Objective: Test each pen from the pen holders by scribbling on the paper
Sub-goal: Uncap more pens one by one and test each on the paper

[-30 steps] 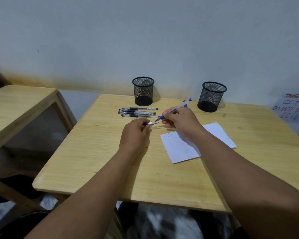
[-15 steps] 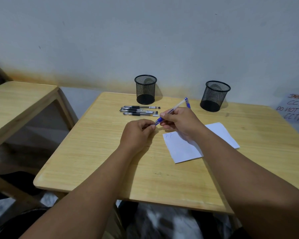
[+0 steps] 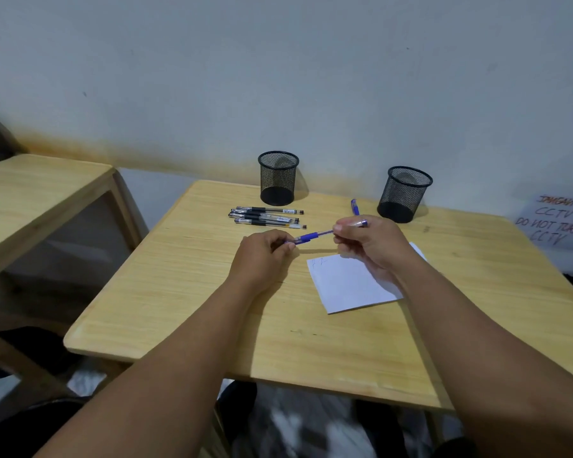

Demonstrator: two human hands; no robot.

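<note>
My right hand pinches a blue pen by its rear half, holding it nearly level above the table. My left hand pinches the pen's front end, which its fingertips cover. A short blue piece sticks up just behind my right hand; I cannot tell what it is. The white paper lies under my right wrist, with faint blue marks at its top left corner. Two black mesh pen holders, the left holder and the right holder, stand at the back and look empty.
Several black pens lie side by side in front of the left holder. The wooden table has a second wooden table to its left. A handwritten sign leans at the far right.
The blue pen has tipped from a steep slant to nearly level. My left hand, which held a small clear piece apart from the tip, now pinches the pen's front end.
</note>
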